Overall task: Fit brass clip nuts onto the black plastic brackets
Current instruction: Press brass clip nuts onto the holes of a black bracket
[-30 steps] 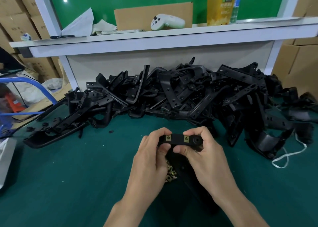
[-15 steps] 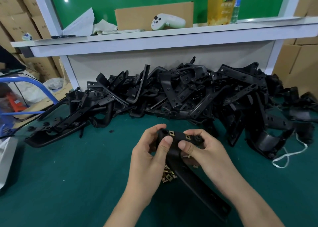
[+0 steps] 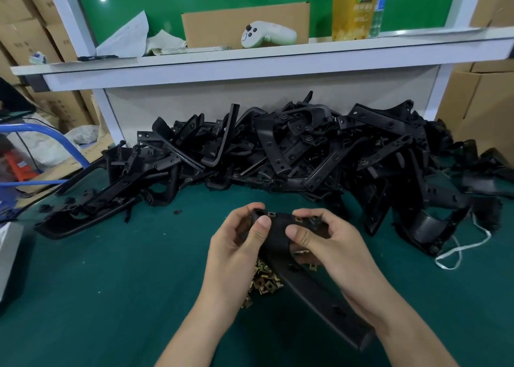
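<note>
Bearing two brass clip nuts, black bracket curves.

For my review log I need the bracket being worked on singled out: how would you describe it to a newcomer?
Over the green mat, in front of the heap of black brackets, the left hand and right hand meet. The bracket they grip is the only one off the heap, with two brass clip nuts on its upper end.
</note>
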The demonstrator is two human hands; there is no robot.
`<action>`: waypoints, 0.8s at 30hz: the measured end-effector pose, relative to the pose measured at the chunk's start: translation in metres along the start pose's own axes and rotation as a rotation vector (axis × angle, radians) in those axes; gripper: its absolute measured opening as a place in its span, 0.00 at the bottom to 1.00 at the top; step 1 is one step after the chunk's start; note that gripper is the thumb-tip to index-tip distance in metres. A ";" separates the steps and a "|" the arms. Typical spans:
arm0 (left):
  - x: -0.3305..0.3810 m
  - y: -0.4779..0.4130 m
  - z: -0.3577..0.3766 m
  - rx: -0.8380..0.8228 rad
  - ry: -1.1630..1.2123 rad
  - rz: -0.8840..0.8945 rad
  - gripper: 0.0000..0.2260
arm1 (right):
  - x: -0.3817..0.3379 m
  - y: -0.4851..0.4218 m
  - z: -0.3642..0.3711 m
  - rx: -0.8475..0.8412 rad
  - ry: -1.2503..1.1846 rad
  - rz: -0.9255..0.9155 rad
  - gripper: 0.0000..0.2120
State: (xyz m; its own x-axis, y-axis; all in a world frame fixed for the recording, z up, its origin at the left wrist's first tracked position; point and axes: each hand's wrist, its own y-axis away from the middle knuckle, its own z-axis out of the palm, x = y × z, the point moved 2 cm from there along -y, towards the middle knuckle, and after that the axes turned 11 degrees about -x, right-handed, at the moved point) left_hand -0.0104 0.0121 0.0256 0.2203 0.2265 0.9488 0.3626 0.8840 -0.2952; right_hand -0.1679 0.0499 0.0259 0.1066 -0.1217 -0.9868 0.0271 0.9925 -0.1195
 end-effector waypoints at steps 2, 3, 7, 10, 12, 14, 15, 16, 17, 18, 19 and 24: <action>0.003 0.001 0.001 -0.028 -0.048 0.049 0.11 | -0.005 0.003 -0.001 0.044 0.113 -0.035 0.17; 0.004 0.002 0.001 -0.040 -0.061 0.074 0.11 | -0.007 0.005 0.000 0.054 0.144 -0.067 0.16; 0.009 0.003 0.001 -0.067 -0.104 0.148 0.10 | -0.018 0.012 0.005 0.080 0.199 -0.202 0.13; 0.009 0.002 0.001 -0.059 -0.140 0.173 0.10 | -0.016 0.013 0.008 0.149 0.363 -0.223 0.13; 0.008 0.001 0.000 -0.048 -0.159 0.171 0.10 | -0.013 0.012 0.008 0.180 0.440 -0.235 0.13; 0.007 0.000 0.000 -0.039 -0.167 0.171 0.10 | -0.010 0.012 0.007 0.208 0.527 -0.255 0.14; 0.007 0.000 -0.001 -0.035 -0.170 0.171 0.10 | -0.010 0.013 0.008 0.220 0.568 -0.271 0.14; 0.007 0.000 -0.001 -0.030 -0.172 0.172 0.10 | -0.010 0.013 0.008 0.233 0.615 -0.294 0.14; 0.006 0.001 -0.001 -0.028 -0.179 0.178 0.10 | -0.010 0.014 0.010 0.253 0.670 -0.322 0.15; 0.006 0.001 -0.001 -0.027 -0.190 0.186 0.10 | -0.010 0.015 0.011 0.275 0.722 -0.353 0.15; 0.006 0.001 -0.001 -0.023 -0.204 0.195 0.11 | -0.011 0.015 0.012 0.296 0.769 -0.392 0.15; 0.002 0.002 0.001 0.031 -0.312 0.200 0.18 | -0.010 0.014 0.014 0.333 0.879 -0.631 0.10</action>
State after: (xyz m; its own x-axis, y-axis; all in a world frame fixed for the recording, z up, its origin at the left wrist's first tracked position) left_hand -0.0098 0.0145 0.0267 -0.0045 0.5055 0.8628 0.3114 0.8207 -0.4791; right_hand -0.1549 0.0645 0.0357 -0.7517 -0.4173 -0.5106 0.1058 0.6880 -0.7180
